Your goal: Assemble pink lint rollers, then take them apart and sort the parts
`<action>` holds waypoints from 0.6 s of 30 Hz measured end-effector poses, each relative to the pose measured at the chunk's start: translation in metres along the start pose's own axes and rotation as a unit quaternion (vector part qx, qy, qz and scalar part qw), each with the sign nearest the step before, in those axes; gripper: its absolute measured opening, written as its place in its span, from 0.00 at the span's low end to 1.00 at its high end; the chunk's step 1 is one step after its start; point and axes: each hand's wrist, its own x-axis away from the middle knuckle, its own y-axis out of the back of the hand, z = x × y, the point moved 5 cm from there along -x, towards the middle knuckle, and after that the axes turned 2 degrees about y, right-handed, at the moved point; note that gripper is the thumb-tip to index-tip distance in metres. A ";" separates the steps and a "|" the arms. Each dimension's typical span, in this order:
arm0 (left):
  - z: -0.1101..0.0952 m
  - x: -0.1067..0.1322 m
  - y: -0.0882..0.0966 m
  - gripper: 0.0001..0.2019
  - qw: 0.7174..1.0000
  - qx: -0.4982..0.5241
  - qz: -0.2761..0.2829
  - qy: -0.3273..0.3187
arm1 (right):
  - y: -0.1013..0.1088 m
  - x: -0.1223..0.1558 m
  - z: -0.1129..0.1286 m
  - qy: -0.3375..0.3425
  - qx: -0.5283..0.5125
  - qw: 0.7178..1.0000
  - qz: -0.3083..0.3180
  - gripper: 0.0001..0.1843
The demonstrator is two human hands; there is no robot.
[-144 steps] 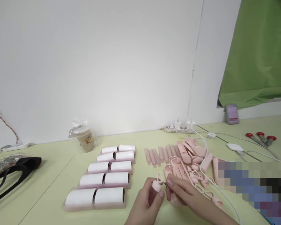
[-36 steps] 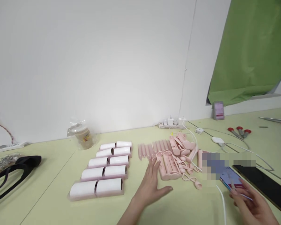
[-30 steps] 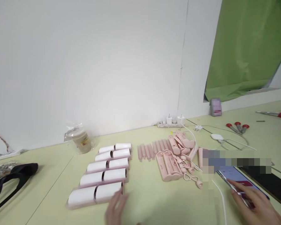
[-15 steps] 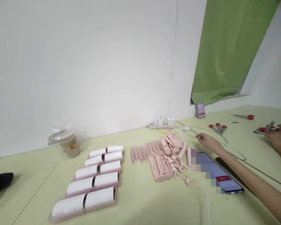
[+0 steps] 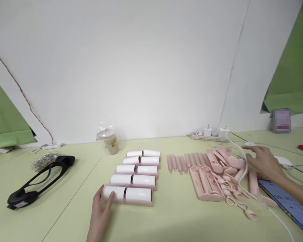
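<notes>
At the near end of the tube rows, my left hand (image 5: 99, 210) has its thumb and fingers around the left end of the front pink see-through case (image 5: 138, 203), which holds two white tubes (image 5: 138, 194). More such cases lie in rows behind it. My right hand (image 5: 264, 161) hovers at the right side of a pile of pink plastic parts (image 5: 232, 163), thumb and index finger apart, near a white cable (image 5: 246, 168). A thin greyish thing near its fingertips is too small to make out. Several narrow pink see-through tubes (image 5: 189, 161) lie left of the pile.
A phone (image 5: 288, 201) lies at the right, under my right forearm. A power strip (image 5: 204, 136) with plugs sits by the wall. A bagged jar (image 5: 110, 143) stands at the back. Left are a black strap-like headset (image 5: 37, 191) and a bag of small shiny pieces (image 5: 45, 160).
The view has swung left. My left hand has come in and taken hold of the front case. My right hand, earlier pinching a thin tool, now has its fingers apart, closer to the pink pile.
</notes>
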 end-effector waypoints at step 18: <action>-0.024 0.064 -0.072 0.18 0.977 -0.003 0.034 -0.211 | -0.054 0.168 0.229 0.386 -0.094 0.883 0.249 0.27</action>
